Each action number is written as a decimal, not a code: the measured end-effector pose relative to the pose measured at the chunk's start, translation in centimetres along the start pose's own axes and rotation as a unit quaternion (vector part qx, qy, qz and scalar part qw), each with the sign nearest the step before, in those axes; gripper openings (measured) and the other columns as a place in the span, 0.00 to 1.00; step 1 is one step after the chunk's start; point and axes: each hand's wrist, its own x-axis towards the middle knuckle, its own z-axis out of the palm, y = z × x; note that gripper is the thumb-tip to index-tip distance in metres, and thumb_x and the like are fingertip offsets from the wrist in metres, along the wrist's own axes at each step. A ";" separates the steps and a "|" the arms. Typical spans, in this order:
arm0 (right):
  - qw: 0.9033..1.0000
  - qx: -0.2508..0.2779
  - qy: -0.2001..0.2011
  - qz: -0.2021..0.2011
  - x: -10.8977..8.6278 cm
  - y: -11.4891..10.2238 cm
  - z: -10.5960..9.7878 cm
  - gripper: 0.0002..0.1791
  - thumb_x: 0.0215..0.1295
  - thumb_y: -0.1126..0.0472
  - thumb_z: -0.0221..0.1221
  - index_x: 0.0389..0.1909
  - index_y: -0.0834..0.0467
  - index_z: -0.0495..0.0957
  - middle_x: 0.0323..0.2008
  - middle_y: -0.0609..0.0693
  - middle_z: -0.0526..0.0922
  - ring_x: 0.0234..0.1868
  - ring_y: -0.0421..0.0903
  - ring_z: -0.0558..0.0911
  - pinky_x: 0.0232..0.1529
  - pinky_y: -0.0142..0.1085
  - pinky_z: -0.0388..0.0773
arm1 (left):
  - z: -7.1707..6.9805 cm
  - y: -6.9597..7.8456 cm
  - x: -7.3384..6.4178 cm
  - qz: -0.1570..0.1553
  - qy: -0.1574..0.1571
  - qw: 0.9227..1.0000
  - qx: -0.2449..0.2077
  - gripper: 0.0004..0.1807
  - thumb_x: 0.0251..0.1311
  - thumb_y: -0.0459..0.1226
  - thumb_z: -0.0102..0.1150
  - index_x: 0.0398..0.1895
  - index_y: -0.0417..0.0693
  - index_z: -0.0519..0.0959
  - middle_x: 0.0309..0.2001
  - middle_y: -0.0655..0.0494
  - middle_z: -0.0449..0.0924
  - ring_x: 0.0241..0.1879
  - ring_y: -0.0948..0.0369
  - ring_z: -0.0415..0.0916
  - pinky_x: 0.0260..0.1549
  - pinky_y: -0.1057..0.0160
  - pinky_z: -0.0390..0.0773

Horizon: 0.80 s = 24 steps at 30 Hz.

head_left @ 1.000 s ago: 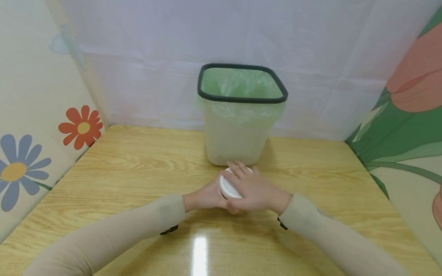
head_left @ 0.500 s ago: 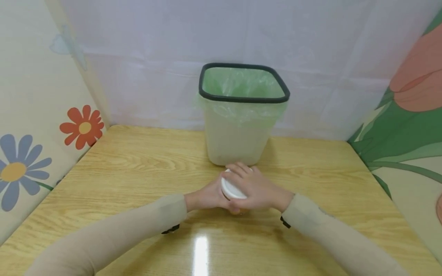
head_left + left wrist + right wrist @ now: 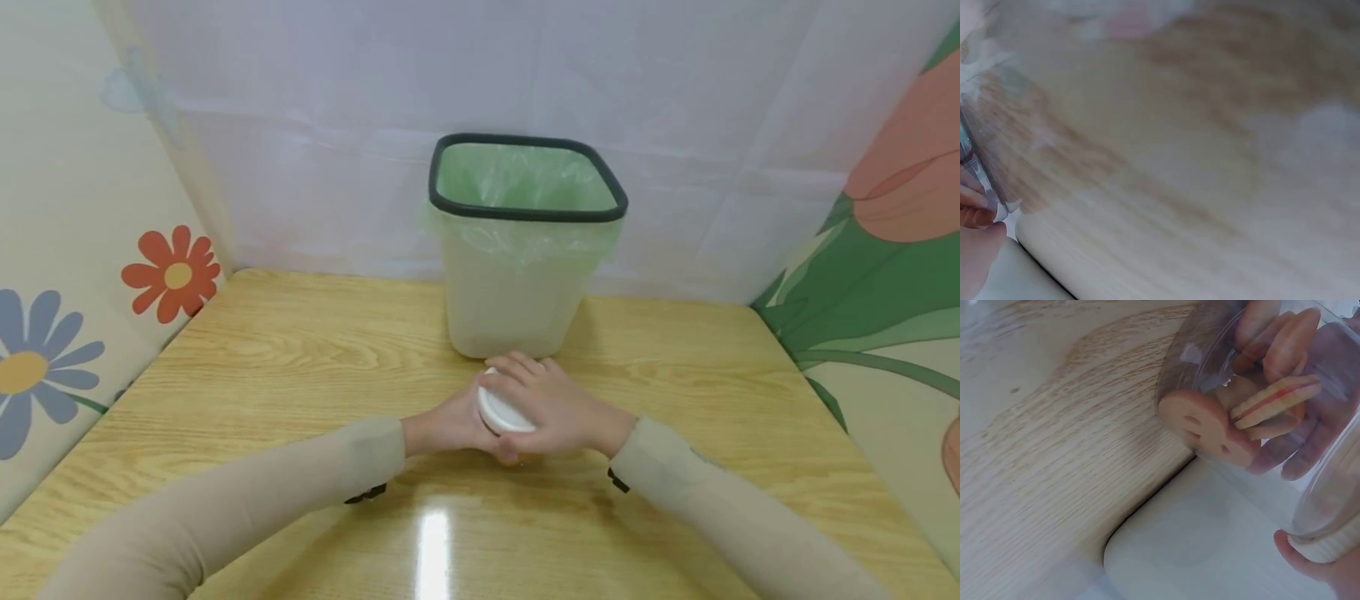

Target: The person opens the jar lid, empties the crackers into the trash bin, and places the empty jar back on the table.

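A clear plastic jar [image 3: 1192, 357] with a white ribbed lid [image 3: 502, 414] is held between my hands, tilted in the right wrist view. Biscuit-like pieces show inside it: a brown one with holes [image 3: 1209, 430], a layered one with a red stripe [image 3: 1279, 400] and several others. My left hand [image 3: 456, 427] grips the jar's body; its fingers show through the clear wall in the right wrist view. Over the lid lies my right hand [image 3: 561, 410], fingers and thumb curled round the rim. In the left wrist view, only some fingers and a bit of jar show at the left edge.
A pale waste bin [image 3: 517, 292] with a black rim and a green liner stands just beyond my hands, against the white backdrop. The wooden table [image 3: 315, 358] has flower-patterned panels on its left and right sides.
My right hand has turned slightly on the lid, its fingers closing more over the far rim. The left hand and jar stay nearly in place.
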 end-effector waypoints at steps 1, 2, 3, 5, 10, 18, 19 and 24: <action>1.000 0.001 0.000 -0.001 0.0 0.0 0.0 0.44 0.64 0.30 0.50 0.74 0.53 0.63 0.74 0.57 0.63 0.73 0.61 0.62 0.60 0.59 0.69 | 0.0 0.0 0.0 -0.005 -0.002 1.000 0.001 0.67 0.40 0.47 0.83 0.79 0.49 0.45 0.71 0.49 0.61 0.64 0.56 0.69 0.65 0.57 0.70; 1.000 0.002 0.000 -0.003 0.0 0.1 0.0 0.43 0.64 0.31 0.51 0.73 0.53 0.64 0.74 0.57 0.63 0.73 0.61 0.62 0.60 0.59 0.69 | 0.0 0.0 0.0 -0.007 -0.005 1.000 0.000 0.68 0.40 0.48 0.83 0.79 0.49 0.44 0.72 0.48 0.60 0.65 0.56 0.68 0.65 0.57 0.70; 1.000 0.002 0.001 -0.005 0.0 0.1 0.0 0.43 0.64 0.32 0.52 0.73 0.53 0.64 0.73 0.57 0.64 0.73 0.61 0.62 0.60 0.58 0.69 | 0.0 0.0 0.0 -0.011 -0.007 1.000 -0.003 0.68 0.41 0.48 0.83 0.79 0.50 0.44 0.72 0.49 0.60 0.65 0.56 0.68 0.65 0.57 0.70; 1.000 0.003 0.002 -0.010 -0.1 0.1 0.0 0.43 0.63 0.34 0.54 0.73 0.54 0.64 0.73 0.57 0.64 0.72 0.60 0.62 0.59 0.58 0.69 | -0.1 0.0 0.0 -0.013 -0.011 1.000 -0.009 0.67 0.41 0.48 0.83 0.79 0.51 0.44 0.71 0.49 0.61 0.65 0.56 0.68 0.65 0.56 0.70; 1.000 0.001 0.012 -0.022 -0.1 0.1 0.0 0.43 0.61 0.36 0.58 0.72 0.55 0.65 0.72 0.57 0.65 0.71 0.60 0.63 0.58 0.57 0.70 | -0.1 0.0 0.0 -0.005 -0.017 1.000 -0.024 0.65 0.43 0.46 0.82 0.79 0.52 0.45 0.70 0.50 0.63 0.64 0.56 0.69 0.65 0.56 0.70; 1.000 0.002 0.003 -0.028 0.0 0.1 -0.2 0.44 0.59 0.35 0.59 0.72 0.55 0.65 0.73 0.57 0.64 0.72 0.60 0.63 0.59 0.57 0.70 | -0.1 0.1 -0.3 -0.004 -0.009 1.000 -0.012 0.68 0.41 0.52 0.82 0.79 0.49 0.44 0.72 0.48 0.61 0.65 0.55 0.68 0.66 0.56 0.69; 1.000 0.002 0.004 -0.029 0.0 0.2 -0.2 0.43 0.60 0.36 0.59 0.72 0.55 0.65 0.72 0.57 0.65 0.72 0.60 0.63 0.59 0.57 0.70 | 0.0 0.2 -0.2 -0.001 -0.009 1.000 -0.007 0.69 0.40 0.54 0.82 0.79 0.50 0.44 0.72 0.48 0.61 0.66 0.55 0.68 0.66 0.56 0.69; 0.999 0.012 0.012 -0.037 0.0 0.5 -0.1 0.41 0.58 0.38 0.58 0.70 0.55 0.67 0.71 0.58 0.66 0.71 0.60 0.64 0.58 0.57 0.71 | -0.1 0.0 0.1 0.016 -0.004 1.000 0.011 0.69 0.37 0.59 0.81 0.78 0.50 0.46 0.71 0.50 0.63 0.64 0.56 0.69 0.66 0.56 0.70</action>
